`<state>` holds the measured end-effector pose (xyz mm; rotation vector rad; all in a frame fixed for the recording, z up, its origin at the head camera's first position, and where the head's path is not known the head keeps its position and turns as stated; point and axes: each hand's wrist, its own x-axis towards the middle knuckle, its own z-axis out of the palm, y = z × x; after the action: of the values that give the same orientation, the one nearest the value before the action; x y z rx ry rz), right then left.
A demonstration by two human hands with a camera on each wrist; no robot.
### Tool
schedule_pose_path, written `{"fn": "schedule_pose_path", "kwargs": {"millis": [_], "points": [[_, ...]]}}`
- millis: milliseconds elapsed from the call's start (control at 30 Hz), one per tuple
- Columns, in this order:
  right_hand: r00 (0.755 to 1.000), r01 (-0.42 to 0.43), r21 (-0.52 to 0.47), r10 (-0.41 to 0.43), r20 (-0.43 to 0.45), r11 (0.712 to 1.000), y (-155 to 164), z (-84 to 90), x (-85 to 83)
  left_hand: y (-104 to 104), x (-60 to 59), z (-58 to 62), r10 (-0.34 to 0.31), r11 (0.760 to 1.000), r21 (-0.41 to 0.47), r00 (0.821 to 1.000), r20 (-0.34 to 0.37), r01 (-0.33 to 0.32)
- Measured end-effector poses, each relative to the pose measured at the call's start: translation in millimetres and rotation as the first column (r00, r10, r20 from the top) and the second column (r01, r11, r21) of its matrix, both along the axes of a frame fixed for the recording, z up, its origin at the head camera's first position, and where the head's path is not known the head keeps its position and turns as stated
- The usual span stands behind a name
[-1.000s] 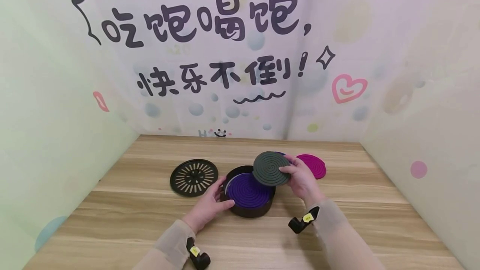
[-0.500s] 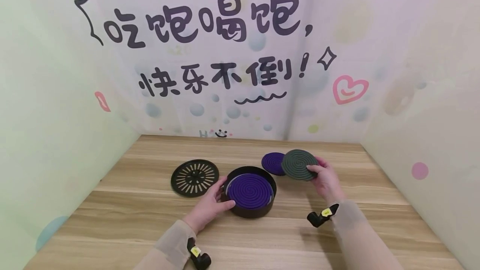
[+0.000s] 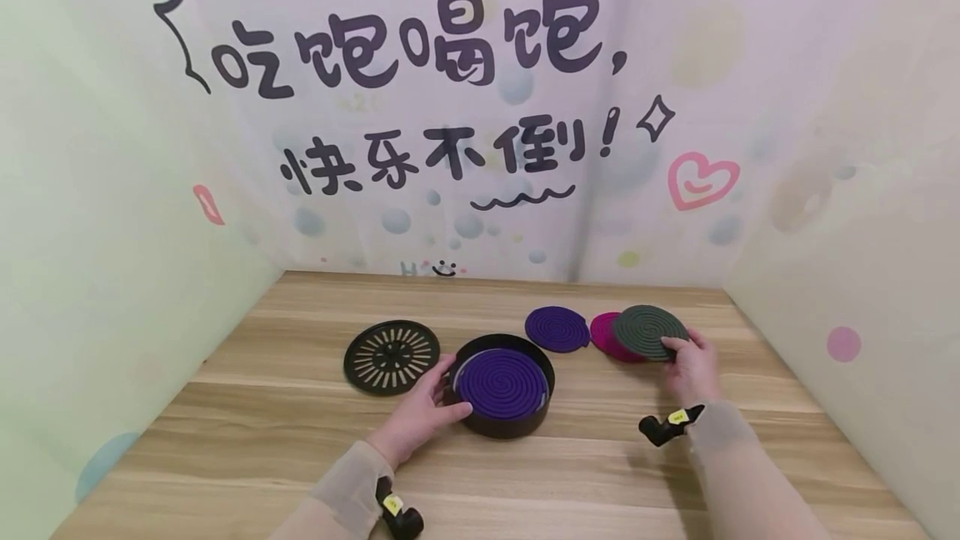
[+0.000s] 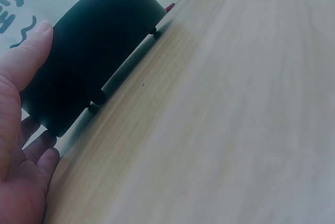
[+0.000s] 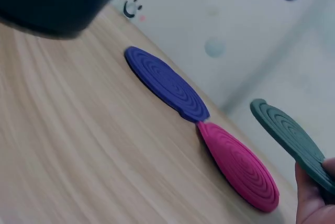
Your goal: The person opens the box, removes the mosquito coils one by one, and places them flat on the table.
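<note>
Hovering over the surface (image 3: 562,473) near its back right corner, the green coil (image 3: 647,332), likely light and brittle, suits the rim pinch of the right hand (image 3: 693,369), while the left hand (image 3: 422,417) grips the tin (image 3: 501,427).

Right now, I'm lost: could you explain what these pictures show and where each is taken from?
No robot here, just someone's bare hands. The wide picture comes from a camera worn on the head; the two tilted ones come from the wrist cameras. The left hand holds the side of the pan, which has a purple coil inside. The right hand pinches the green coil, raised off the table. On the table lie a slotted disc, a second purple coil and a pink coil.
</note>
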<state>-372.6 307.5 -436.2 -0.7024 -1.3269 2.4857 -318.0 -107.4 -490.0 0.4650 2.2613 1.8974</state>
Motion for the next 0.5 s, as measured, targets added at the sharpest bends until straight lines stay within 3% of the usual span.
{"fn": "schedule_pose_path", "kwargs": {"millis": [200,300,500], "points": [[0.985,0.175,-0.049,-0.174,0.017,0.983,15,-4.9,-0.7,0,0.1,-0.7,-0.004,1.0,0.007,1.0,-0.003,0.004],[0.969,0.247,-0.119,-0.246,0.025,0.962,19,-4.8,1.9,0,0.1,-0.8,-0.002,1.0,0.004,1.0,-0.002,0.002],[0.929,0.368,-0.155,-0.356,0.101,0.917,24,-5.8,8.7,0,0.1,-0.5,-0.006,1.0,0.007,1.0,-0.004,0.006]]}}
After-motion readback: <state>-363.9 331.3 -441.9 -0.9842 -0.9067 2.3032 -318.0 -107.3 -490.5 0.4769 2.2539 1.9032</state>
